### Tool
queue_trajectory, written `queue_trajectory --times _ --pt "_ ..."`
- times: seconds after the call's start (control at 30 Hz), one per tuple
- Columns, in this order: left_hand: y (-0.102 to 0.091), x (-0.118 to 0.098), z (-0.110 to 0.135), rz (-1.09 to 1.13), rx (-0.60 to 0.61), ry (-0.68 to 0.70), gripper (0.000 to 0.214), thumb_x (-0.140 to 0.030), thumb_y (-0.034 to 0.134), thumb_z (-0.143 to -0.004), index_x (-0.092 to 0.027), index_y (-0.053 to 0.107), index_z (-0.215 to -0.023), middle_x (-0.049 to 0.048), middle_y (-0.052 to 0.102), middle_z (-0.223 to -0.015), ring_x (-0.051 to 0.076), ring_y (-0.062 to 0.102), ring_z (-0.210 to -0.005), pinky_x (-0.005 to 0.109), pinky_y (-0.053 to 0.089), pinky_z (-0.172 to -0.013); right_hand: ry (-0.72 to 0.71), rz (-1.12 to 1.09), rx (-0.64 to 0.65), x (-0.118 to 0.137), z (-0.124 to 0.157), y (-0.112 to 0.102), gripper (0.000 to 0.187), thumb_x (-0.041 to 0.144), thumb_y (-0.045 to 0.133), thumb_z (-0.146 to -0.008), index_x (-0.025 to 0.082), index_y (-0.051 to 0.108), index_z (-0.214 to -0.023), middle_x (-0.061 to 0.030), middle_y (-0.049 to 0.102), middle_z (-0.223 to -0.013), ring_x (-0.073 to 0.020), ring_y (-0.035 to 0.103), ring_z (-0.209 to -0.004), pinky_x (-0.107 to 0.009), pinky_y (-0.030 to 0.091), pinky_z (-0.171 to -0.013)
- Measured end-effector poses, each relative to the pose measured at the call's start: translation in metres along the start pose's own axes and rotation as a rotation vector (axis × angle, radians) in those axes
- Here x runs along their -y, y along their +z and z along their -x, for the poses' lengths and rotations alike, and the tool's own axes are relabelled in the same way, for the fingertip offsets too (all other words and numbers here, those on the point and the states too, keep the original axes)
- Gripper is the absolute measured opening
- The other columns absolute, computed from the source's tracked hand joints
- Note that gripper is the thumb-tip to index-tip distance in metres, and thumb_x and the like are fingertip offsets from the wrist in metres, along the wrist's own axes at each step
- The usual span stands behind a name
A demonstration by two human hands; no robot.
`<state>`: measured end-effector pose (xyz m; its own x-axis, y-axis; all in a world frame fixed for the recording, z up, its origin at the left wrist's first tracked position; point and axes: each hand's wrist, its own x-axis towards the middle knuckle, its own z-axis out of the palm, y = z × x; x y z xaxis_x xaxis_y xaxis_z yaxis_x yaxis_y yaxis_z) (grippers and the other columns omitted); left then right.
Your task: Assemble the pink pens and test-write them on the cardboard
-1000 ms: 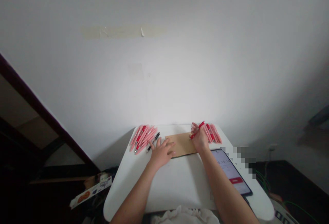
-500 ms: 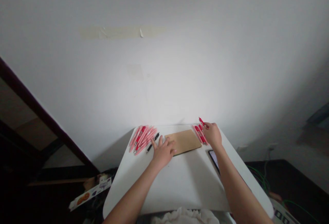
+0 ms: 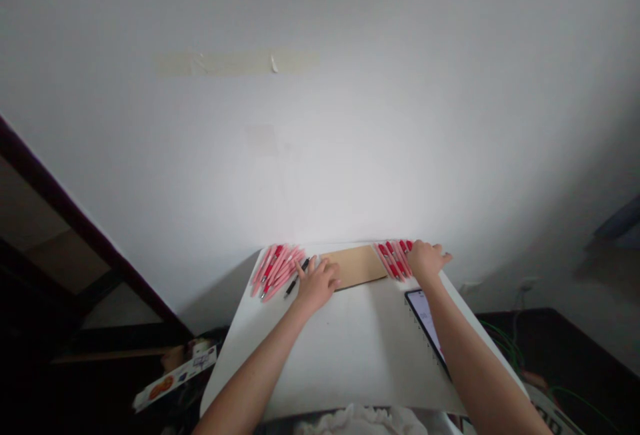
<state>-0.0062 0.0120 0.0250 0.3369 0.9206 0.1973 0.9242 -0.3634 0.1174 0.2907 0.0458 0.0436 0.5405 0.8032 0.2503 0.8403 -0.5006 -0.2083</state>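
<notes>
On the white table [image 3: 350, 348] a brown cardboard sheet [image 3: 357, 264] lies near the far edge. My left hand [image 3: 316, 283] rests on the sheet's left end, fingers bent and reaching towards a black pen [image 3: 298, 276] beside a heap of pink and red pens [image 3: 276, 267]. My right hand [image 3: 428, 259] lies flat with fingers stretched over the right side of a second row of red and pink pens [image 3: 395, 258], to the right of the sheet.
A tablet [image 3: 426, 318] with a lit screen lies on the table under my right forearm. A bare white wall stands right behind the table. Left of the table, lower down, lies a printed box [image 3: 175, 376]; cables run on the floor at the right.
My right hand carried a red pen from above the cardboard to the right-hand row, set it down and now lies flat there. My left hand crept slightly towards the black pen.
</notes>
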Motion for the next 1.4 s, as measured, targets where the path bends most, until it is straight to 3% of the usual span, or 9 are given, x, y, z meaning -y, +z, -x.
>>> queue_trajectory --times 0.17,0.4,0.47,0.7,1.07,1.27,1.4 --pt "0.003 0.003 -0.005 0.003 -0.036 -0.006 0.037 -0.046 0.051 -0.091 -0.041 0.055 -0.128 0.0011 0.049 -0.147 0.036 0.028 -0.142 0.082 0.0 -0.105 -0.005 -0.001 0.035 0.001 0.002 0.0 0.032 0.014 0.041 -0.088 0.014 0.07 -0.102 -0.0156 0.07 -0.103 -0.0324 0.052 -0.112 -0.056 0.027 -0.098" --pt "0.002 0.005 -0.007 0.0 -0.054 -0.023 0.036 -0.046 0.052 -0.091 -0.042 0.057 -0.126 0.0017 0.051 -0.144 0.036 0.031 -0.141 0.082 0.0 -0.105 0.083 -0.091 -0.053 -0.006 0.009 -0.005 0.036 0.023 0.041 -0.09 0.012 0.065 -0.115 -0.0208 0.059 -0.118 -0.0354 0.053 -0.111 -0.048 0.044 -0.085" --pt "0.003 0.006 -0.007 0.007 -0.063 -0.024 0.035 -0.046 0.052 -0.091 -0.041 0.058 -0.125 0.0012 0.052 -0.144 0.037 0.031 -0.141 0.082 0.0 -0.104 0.093 -0.114 -0.025 -0.009 0.009 -0.006 0.038 0.025 0.04 -0.091 0.012 0.062 -0.12 -0.0209 0.057 -0.119 -0.0352 0.054 -0.111 -0.046 0.047 -0.084" --pt "0.005 0.006 -0.011 0.007 -0.059 -0.028 0.035 -0.044 0.05 -0.092 -0.042 0.058 -0.126 0.0011 0.051 -0.145 0.036 0.03 -0.142 0.082 0.002 -0.105 0.091 -0.117 0.087 -0.012 0.006 -0.005 0.037 0.026 0.04 -0.093 0.013 0.061 -0.12 -0.0188 0.059 -0.118 -0.0335 0.057 -0.111 -0.046 0.048 -0.088" --pt "0.008 0.005 -0.021 -0.004 -0.087 -0.038 0.035 -0.039 0.048 -0.093 -0.044 0.057 -0.127 0.0012 0.05 -0.146 0.036 0.032 -0.14 0.082 0.004 -0.105 0.096 -0.108 0.053 -0.008 0.007 -0.015 0.038 0.019 0.038 -0.092 0.013 0.061 -0.122 -0.0198 0.059 -0.117 -0.0334 0.056 -0.112 -0.045 0.048 -0.087" --pt "0.01 0.003 -0.025 -0.006 -0.109 -0.068 0.034 -0.037 0.048 -0.094 -0.042 0.059 -0.125 0.0026 0.054 -0.141 0.036 0.032 -0.139 0.082 0.001 -0.105 0.025 -0.144 0.008 0.009 0.017 -0.031 0.039 0.018 0.037 -0.092 0.016 0.061 -0.123 -0.0179 0.059 -0.118 -0.033 0.055 -0.113 -0.041 0.047 -0.085" --pt "0.009 -0.001 -0.024 -0.008 -0.128 -0.077 0.034 -0.036 0.046 -0.095 -0.041 0.059 -0.126 0.0028 0.056 -0.139 0.036 0.033 -0.138 0.081 0.0 -0.106 -0.098 -0.168 0.012 0.027 0.031 -0.037 0.037 0.024 0.039 -0.094 0.017 0.062 -0.122 -0.0162 0.061 -0.117 -0.0308 0.056 -0.109 -0.039 0.046 -0.084"
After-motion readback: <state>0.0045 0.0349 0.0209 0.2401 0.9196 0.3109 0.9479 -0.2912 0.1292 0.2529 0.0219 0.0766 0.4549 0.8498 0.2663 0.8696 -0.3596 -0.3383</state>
